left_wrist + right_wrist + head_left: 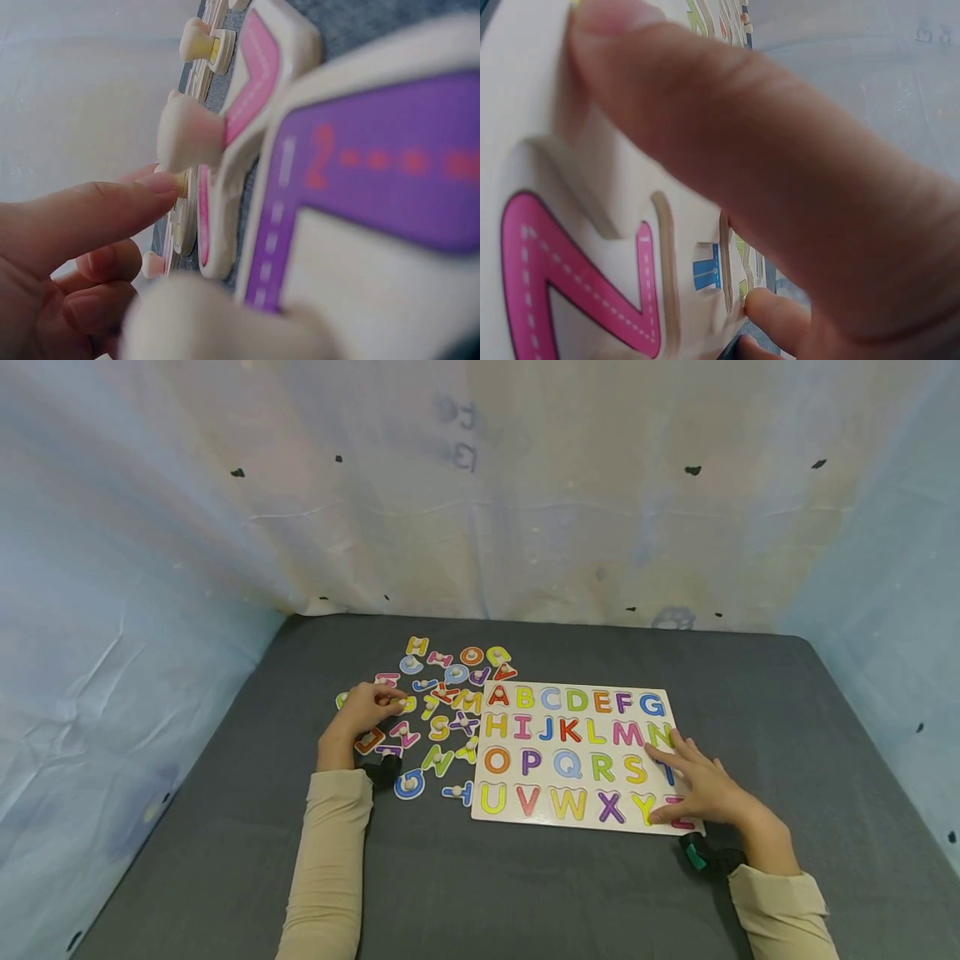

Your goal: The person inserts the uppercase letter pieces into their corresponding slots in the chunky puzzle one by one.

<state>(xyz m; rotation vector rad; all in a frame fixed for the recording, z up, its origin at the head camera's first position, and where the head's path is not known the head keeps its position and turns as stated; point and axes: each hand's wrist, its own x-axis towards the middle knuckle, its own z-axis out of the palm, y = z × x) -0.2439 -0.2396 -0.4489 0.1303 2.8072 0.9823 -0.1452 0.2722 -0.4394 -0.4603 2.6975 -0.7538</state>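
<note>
From the left, a beige left sleeve (326,868) is running away from the person toward twelve o'clock, and the left hand (363,706) is bending at its end so that the fingers are pointing to three. Thumb and index tips are nearly meeting, apparently pinching the knob of a yellow piece (410,703), while the other fingers are curling under, as the left wrist view is showing. That piece is lying flat just past the fingertips at three o'clock; the fingers are partly hiding it, so its letter and long axis are not telling. A pink Z piece (405,734) is sitting near it at six o'clock, and an orange W piece (467,702) is lying at three, between it and the letter board (592,817). The board is stretching its long axis from nine to three, with the left hand being the one nearer the loose pieces. At the board's right end, the right hand (708,785) is resting with thumb and fingers spreading wide, holding no piece, its thumb lying near the Y and Z spaces; its forearm is slanting toward eleven o'clock.
</note>
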